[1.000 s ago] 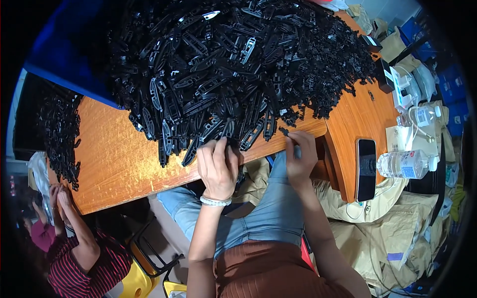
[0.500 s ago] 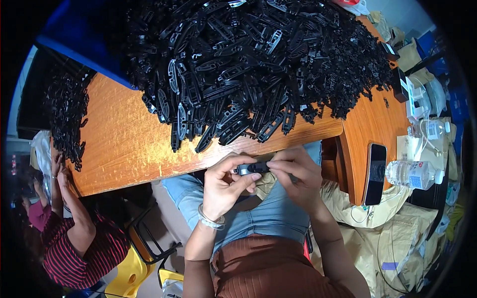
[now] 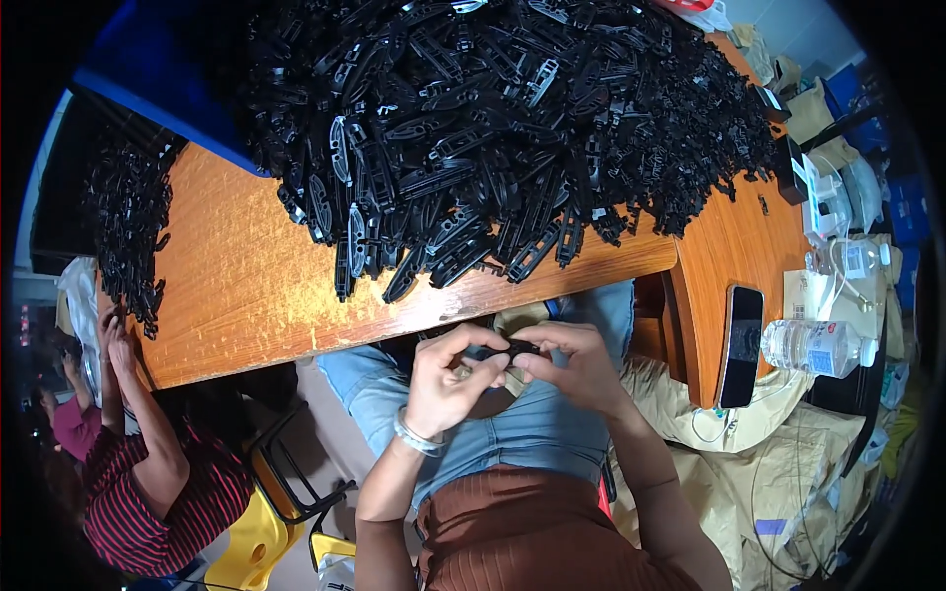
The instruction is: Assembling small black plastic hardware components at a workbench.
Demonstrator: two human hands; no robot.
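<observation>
A small black plastic part point(image 3: 520, 348) is pinched between both hands over my lap, just off the table's near edge. My left hand point(image 3: 451, 382) grips its left end with thumb and fingers closed, and much of the part is hidden behind the fingertips. At the other end, my right hand point(image 3: 576, 366) pinches it between thumb and forefinger, so the two thumbs nearly meet. Beyond the hands a big heap of black plastic parts point(image 3: 443, 148) covers much of the table, longer curved pieces toward the left and smaller ones toward the right.
The wooden table point(image 3: 236, 286) has a worn near edge. On the right lie a phone point(image 3: 741, 347) and a plastic water bottle point(image 3: 816, 348). A blue bin point(image 3: 168, 118) stands at the far left. Another person point(image 3: 163, 483) in a striped top sits left, by a second heap of parts point(image 3: 126, 227).
Both hands have drawn closer together and a little lower, the right moving left. Fingers now cover more of the black plastic part, which has been turned.
</observation>
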